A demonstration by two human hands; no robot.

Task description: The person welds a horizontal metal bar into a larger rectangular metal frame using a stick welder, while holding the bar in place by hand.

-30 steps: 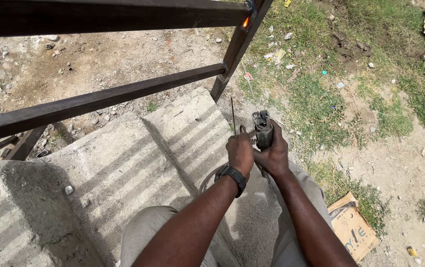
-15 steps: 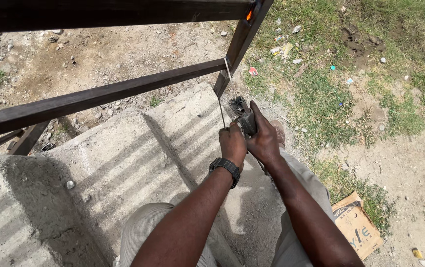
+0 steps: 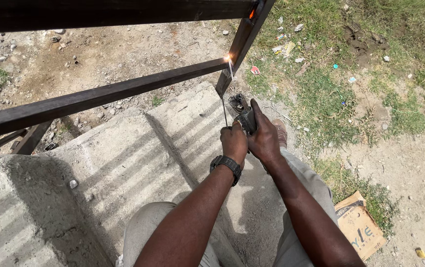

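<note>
A: Change noted: 1 s back your hands sit low over the concrete step; now they are raised, and the welding rod tip meets the joint where the dark steel rail joins the slanted post. A bright arc glows there.

B: So the weld is live. Hand state?

A: Your right hand wraps closed around the electrode holder; your left hand is curled shut, touching the right, steadying the rod.

B: Hidden items?

A: The holder's clamp is mostly covered by your fingers; its cable is out of view. The arc's glare masks the seam itself.
</note>
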